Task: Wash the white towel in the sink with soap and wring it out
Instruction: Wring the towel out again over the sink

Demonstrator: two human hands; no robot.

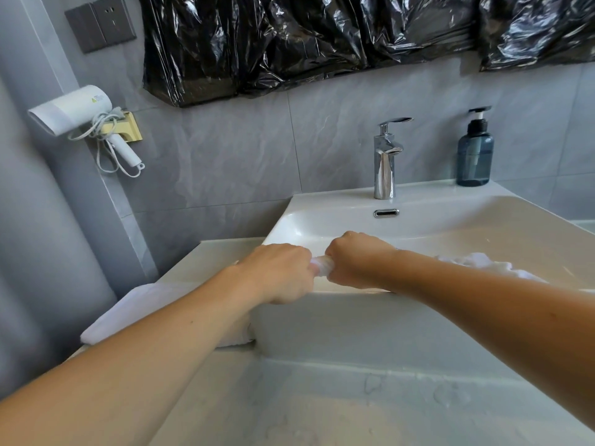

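Observation:
Both my hands hold a twisted white towel over the left front part of the white sink. My left hand grips one end and my right hand grips it right beside, knuckles almost touching. A short tight roll of towel shows between the fists. More of the towel, wet and bunched, lies in the basin behind my right forearm. A blue soap pump bottle stands on the sink's back right corner. The chrome faucet rises at the back middle; no water runs from it.
Another folded white cloth lies on the counter left of the sink, under my left forearm. A white hair dryer hangs on the left wall. Black plastic sheeting covers the wall above. Water drops sit on the counter front.

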